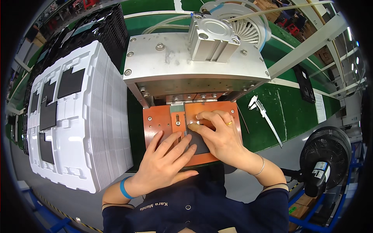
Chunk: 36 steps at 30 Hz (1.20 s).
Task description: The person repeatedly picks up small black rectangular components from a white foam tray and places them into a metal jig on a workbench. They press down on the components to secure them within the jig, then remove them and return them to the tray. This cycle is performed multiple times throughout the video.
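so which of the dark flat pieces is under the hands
The dark piece on the orange fixture plate, pressed by both hands; the other dark pieces lie untouched in the white tray stack to the left.
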Available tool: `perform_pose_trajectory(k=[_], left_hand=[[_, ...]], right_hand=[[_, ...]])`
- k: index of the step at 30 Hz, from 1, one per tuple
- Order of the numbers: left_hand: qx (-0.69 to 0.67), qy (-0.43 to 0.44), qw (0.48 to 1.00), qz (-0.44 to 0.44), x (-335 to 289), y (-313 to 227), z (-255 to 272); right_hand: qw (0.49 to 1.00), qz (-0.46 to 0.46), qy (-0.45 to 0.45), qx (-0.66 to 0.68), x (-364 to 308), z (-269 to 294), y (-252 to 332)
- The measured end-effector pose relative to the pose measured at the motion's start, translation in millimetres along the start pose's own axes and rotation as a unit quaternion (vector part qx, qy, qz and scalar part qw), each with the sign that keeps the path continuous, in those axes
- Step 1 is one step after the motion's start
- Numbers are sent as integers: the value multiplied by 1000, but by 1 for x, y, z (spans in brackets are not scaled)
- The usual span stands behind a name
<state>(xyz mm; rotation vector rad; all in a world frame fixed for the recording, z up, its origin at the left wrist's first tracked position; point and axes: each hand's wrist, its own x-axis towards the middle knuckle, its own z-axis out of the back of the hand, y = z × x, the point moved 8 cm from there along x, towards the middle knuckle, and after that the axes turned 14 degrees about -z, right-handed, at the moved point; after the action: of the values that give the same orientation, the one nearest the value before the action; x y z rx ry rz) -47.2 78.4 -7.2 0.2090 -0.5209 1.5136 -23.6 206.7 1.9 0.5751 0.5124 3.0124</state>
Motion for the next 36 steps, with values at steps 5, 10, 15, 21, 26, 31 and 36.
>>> perform_pose_trajectory(k=[5, 10, 15, 21, 26, 31, 36], left_hand=[[2, 6, 1000, 3, -1, 1, 0], [-29, 26, 999, 21, -4, 1, 1], [-80, 36, 996, 22, 5, 2, 9], [-52, 56, 995, 65, 19, 25, 2], [-71, 88, 989, 90, 19, 30, -7], [-64, 95, 989, 98, 20, 29, -5], [-62, 103, 987, 106, 18, 30, -9]], right_hand=[[998, -44, -18, 29, 3, 6, -4], [992, -72, 36, 102, -22, 29, -13], [991, -62, 57, 101, -22, 21, -18], [992, -49, 43, 105, 9, 16, -33], [991, -51, 44, 116, 16, 14, -36], [989, -55, 53, 129, 16, 13, -37], [988, -64, 57, 129, 17, 11, -38]])
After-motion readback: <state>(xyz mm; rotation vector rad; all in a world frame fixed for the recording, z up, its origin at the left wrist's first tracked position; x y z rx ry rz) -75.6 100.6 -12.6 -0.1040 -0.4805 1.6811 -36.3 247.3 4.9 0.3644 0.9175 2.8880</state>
